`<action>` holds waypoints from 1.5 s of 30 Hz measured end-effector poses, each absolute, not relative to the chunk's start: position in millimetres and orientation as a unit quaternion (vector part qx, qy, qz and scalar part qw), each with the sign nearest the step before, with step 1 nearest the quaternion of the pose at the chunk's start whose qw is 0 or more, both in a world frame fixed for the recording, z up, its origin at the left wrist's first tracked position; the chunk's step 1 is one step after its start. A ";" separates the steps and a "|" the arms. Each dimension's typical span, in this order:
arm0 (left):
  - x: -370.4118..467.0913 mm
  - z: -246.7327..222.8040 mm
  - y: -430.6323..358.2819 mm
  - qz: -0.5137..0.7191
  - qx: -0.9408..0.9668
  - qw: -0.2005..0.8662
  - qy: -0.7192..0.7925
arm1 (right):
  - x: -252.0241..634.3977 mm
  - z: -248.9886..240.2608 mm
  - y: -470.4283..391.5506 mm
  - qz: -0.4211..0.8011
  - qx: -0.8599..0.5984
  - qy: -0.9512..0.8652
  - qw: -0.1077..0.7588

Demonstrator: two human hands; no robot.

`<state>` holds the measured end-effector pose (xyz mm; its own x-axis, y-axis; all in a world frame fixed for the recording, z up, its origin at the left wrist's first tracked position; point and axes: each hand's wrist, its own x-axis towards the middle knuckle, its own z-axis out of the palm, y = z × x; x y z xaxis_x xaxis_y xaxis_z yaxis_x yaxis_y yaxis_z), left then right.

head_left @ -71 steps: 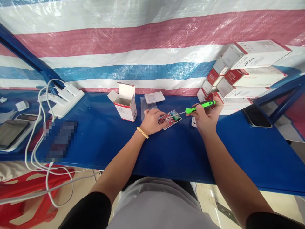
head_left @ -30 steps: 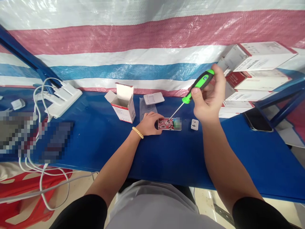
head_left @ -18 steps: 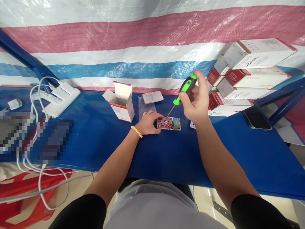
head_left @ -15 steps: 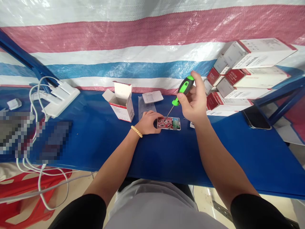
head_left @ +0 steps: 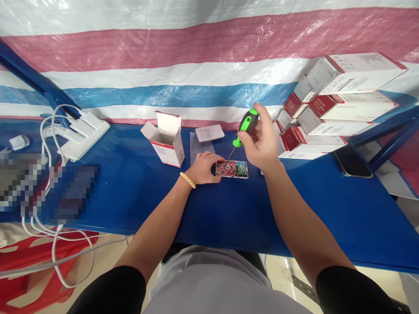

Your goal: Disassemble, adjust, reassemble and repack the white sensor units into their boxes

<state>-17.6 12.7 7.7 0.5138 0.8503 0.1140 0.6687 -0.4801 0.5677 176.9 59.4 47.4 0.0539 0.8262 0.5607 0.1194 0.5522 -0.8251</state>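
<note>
A small device with a red circuit board and a green part (head_left: 233,169) lies at the middle of the blue table. My left hand (head_left: 205,169), with a yellow bracelet at the wrist, grips its left end between thumb and fingers. In my right hand (head_left: 262,139) is a green and black screwdriver (head_left: 248,124), held by its handle and tilted. The tip of its shaft points down at the board's upper left part; whether it touches is too small to tell. Behind the device lie a white plastic cover (head_left: 210,133) and a clear bag (head_left: 196,146).
An open white and red box (head_left: 168,148) stands left of the bag. Several boxes (head_left: 347,109) are stacked at the right, beside a black phone (head_left: 352,161). A white power strip (head_left: 85,137) with cables sits at the left.
My right hand has moved a little left and down with the screwdriver, whose handle no longer stands as far right. My left hand and the device look unmoved.
</note>
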 end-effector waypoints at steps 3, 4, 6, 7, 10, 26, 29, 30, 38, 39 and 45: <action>-17.2 7.4 12.7 0.194 0.837 0.229 0.458 | 179.0 49.5 59.0 0.304 -0.371 -0.645 0.596; -17.1 7.4 12.8 0.193 0.836 0.229 0.459 | 179.5 50.1 59.0 0.313 -0.367 -0.648 0.589; -16.9 7.3 12.9 0.189 0.836 0.231 0.460 | 179.7 50.9 59.0 0.330 -0.360 -0.653 0.580; -17.0 7.2 13.0 0.188 0.836 0.232 0.460 | 179.6 51.1 58.9 0.336 -0.357 -0.654 0.576; -17.2 6.7 13.2 0.187 0.836 0.233 0.460 | 178.4 51.7 57.5 0.350 -0.357 -0.650 0.572; -17.7 2.4 13.8 0.186 0.850 0.212 0.445 | 173.2 72.5 36.8 0.275 -0.347 -0.697 0.564; -18.3 0.5 14.2 0.193 0.851 0.210 0.440 | 172.0 69.6 40.5 0.238 -0.329 -0.707 0.579; -18.5 0.2 14.3 0.193 0.852 0.210 0.440 | 171.3 67.8 42.9 0.224 -0.319 -0.709 0.587; -18.0 2.6 14.6 0.175 0.849 0.216 0.449 | 169.7 57.7 53.1 0.165 -0.224 -0.720 0.636; -17.9 2.6 14.7 0.175 0.848 0.217 0.450 | 170.1 58.1 52.0 0.168 -0.226 -0.717 0.638; -17.8 1.4 14.9 0.170 0.846 0.222 0.454 | 168.0 62.9 48.6 0.175 -0.251 -0.678 0.669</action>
